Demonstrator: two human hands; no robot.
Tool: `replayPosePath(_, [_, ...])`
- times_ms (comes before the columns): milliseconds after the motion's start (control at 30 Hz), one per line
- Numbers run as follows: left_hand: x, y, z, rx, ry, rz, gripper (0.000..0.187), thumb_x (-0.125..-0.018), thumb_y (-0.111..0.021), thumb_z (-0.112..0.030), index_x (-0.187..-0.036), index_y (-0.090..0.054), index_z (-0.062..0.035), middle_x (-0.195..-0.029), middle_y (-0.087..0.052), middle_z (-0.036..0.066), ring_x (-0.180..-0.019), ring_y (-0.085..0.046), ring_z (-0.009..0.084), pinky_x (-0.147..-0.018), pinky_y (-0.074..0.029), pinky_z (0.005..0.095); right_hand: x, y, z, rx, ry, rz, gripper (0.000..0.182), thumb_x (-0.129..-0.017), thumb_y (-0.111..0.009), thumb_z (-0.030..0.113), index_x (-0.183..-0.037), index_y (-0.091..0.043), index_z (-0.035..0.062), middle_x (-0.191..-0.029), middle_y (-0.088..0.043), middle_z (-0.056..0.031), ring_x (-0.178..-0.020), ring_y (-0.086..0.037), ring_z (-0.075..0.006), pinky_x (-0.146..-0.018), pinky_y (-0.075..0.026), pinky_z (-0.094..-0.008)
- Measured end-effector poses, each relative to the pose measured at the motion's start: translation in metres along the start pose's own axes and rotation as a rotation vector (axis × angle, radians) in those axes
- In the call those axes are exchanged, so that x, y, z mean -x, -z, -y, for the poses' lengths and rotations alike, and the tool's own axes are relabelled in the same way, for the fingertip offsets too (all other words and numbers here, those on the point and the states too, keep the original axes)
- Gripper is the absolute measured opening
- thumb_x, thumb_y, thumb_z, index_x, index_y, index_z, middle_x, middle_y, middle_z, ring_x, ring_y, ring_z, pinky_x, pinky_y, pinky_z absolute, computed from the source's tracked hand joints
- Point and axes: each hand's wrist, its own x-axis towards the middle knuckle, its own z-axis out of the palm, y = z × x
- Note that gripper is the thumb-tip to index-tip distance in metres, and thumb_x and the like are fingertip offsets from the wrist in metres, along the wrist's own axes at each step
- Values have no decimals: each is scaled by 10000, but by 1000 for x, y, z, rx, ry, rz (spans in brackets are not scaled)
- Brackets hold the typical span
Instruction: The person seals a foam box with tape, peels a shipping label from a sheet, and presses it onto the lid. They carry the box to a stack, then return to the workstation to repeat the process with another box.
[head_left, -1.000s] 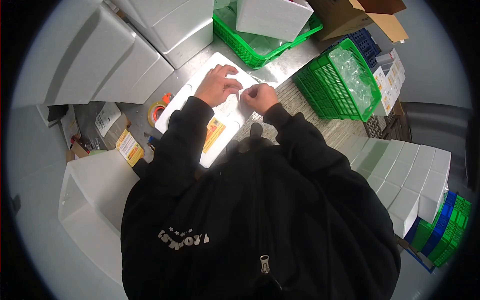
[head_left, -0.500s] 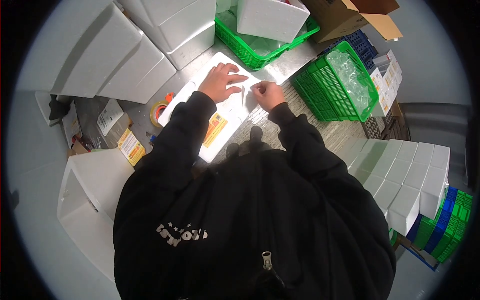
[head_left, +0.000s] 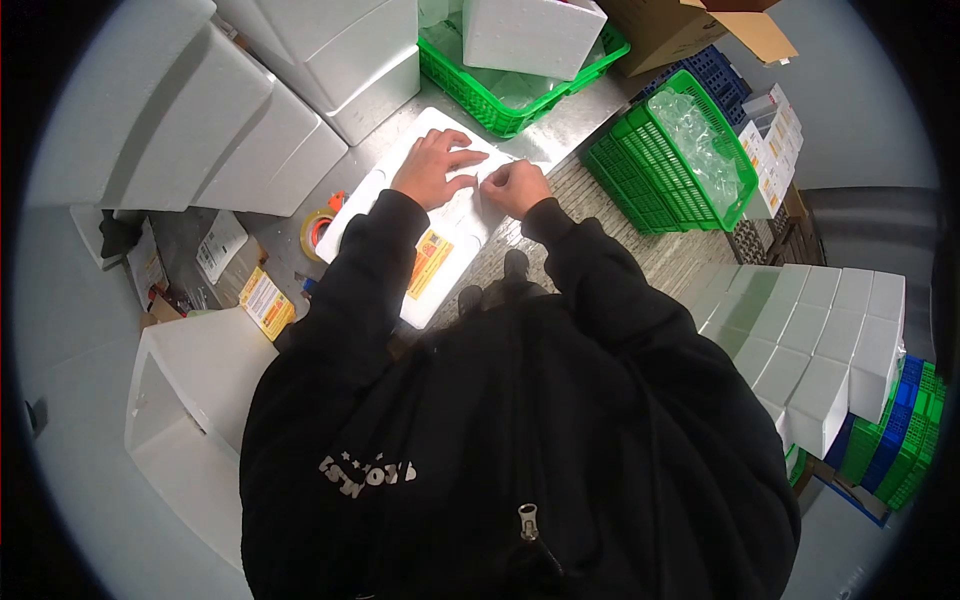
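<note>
A white foam box point(head_left: 385, 180) stands on the metal table, its top towards me, with a yellow-and-orange printed label point(head_left: 428, 262) near its closest end. My left hand point(head_left: 432, 170) lies open on that top, thumb and fingers spread. Close to the thumb, my right hand point(head_left: 518, 188) is closed in a pinch at the box's right edge. What its fingertips hold, if anything, is hidden. A pale, paper-like label point(head_left: 462, 215) shows faintly on the white surface below the hands.
Rolls of tape point(head_left: 318, 232) lie left of the box. White foam boxes point(head_left: 345, 60) are stacked behind. A green basket point(head_left: 490, 110) sits at the back; another green crate point(head_left: 640, 165) with clear plastic bags stands right. More white boxes point(head_left: 810, 330) are piled lower right.
My right hand has shifted left, nearer to my left thumb, still pinched. The left hand stays spread on the box. The whole view has shifted slightly.
</note>
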Motion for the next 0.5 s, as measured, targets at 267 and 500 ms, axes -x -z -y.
replayPosePath(267, [0,-1,3,20,7,-11,363,-773,-743,-244,-1135,-718,-243,-1169,-563,23,-1117,-490,241,-978,-385,387,0,1,-8,-157,71,9,233,-736,-730,244,-821,-746,27,-738,-708,-146,-682,-700,-272,-706,-553,-361])
replayPosePath(500, [0,1,1,2,-21,-9,333,-773,-748,-248,-1105,-731,-245,-1162,-574,20,-1108,-493,241,-973,-388,384,2,1,-4,-107,28,7,213,-737,-742,250,-803,-753,47,-724,-707,-141,-681,-701,-278,-711,-555,-361])
